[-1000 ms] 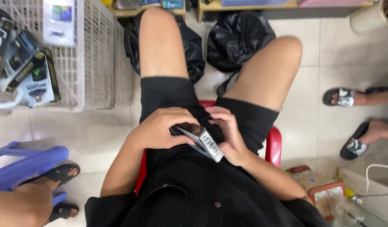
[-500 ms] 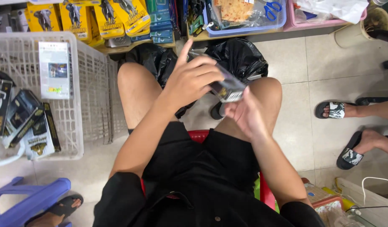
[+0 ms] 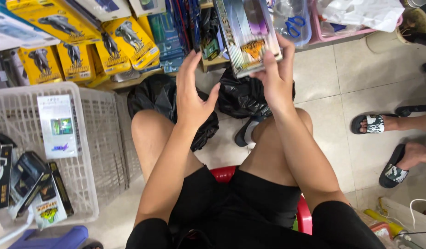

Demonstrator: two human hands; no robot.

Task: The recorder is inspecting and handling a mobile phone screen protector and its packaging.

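Head view: right hand (image 3: 278, 78) grips a flat boxed package (image 3: 248, 34) by its lower edge, top centre of frame, above the black bags (image 3: 243, 94). Left hand (image 3: 191, 94) is spread open just beside it, holding nothing. Box looks light, stiff and glossy, probably a bit slippery; edges are the place to grab. Colourful print, clear window.

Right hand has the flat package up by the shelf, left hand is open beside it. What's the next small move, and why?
Probably bring the left hand across to steady the package's free edge. The right hand grips it only at the lower corner, tilted, in front of the crowded shelf, while the left hand is open and touching nothing.
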